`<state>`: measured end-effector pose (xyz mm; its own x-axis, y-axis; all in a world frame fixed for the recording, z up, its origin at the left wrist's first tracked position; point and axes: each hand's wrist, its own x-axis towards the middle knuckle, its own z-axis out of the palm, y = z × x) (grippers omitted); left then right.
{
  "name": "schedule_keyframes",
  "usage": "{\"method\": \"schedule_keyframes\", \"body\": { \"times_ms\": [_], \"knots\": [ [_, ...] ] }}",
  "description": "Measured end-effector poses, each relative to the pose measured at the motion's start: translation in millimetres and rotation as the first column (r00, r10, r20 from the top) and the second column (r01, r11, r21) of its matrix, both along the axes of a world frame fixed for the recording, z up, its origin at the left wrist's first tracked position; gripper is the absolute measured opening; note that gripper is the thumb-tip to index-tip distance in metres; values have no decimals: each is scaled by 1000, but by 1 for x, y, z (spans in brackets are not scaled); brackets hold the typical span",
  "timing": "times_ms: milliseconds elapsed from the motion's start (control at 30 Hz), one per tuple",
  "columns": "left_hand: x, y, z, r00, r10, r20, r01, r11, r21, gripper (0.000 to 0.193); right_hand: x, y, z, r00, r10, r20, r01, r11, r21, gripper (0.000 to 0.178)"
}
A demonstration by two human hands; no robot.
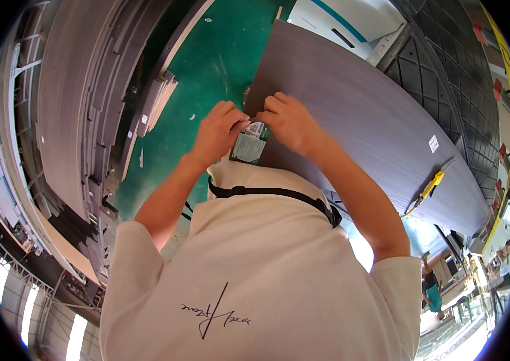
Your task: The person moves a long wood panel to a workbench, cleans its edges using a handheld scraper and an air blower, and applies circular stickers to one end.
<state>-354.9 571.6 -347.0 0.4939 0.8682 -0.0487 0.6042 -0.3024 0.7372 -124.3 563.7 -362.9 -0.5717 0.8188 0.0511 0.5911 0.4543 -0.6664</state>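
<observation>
A small green packet [249, 148] with a pale printed label and a barcode hangs in front of my waist, beside the near left edge of a large grey-brown board [351, 108]. My left hand [219, 131] is closed, thumb and fingertips pinching the packet's upper left edge. From the other side my right hand [289, 122] closes in a pinch at the packet's upper right edge, above the board. Only a small gap separates the two sets of fingertips. What the fingertips cover at the packet's top is hidden.
A yellow air blow gun [430, 188] with a hose lies on the board's right part, near a white sticker [433, 143]. Stacked boards [65, 108] stand at the left, past a strip of green floor [207, 66]. Black ribbed panels [441, 72] border the far right.
</observation>
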Motion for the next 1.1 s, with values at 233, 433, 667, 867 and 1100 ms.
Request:
{"method": "schedule_keyframes", "body": {
  "times_ms": [233,433,667,867,1100],
  "knots": [
    [-7,-7,2,1000,9,-24,-9,1000,-9,9,-9,-2,1,999,39,12,-38,999,-17,6],
    [-15,-23,1,996,83,-18,-84,996,-24,9,-17,8,7,987,153,59,-150,987,-50,5],
    [-16,-42,-2,981,193,-3,-193,981,-29,8,-25,18,10,960,267,87,-263,963,-57,7],
    [-19,-55,3,968,249,-26,-250,963,-95,7,-36,14,1,947,314,67,-312,949,-34,12],
    [-26,-41,4,980,185,-74,-188,981,-48,6,-34,8,-11,978,202,-56,-202,979,-4,7]
  ]
}}
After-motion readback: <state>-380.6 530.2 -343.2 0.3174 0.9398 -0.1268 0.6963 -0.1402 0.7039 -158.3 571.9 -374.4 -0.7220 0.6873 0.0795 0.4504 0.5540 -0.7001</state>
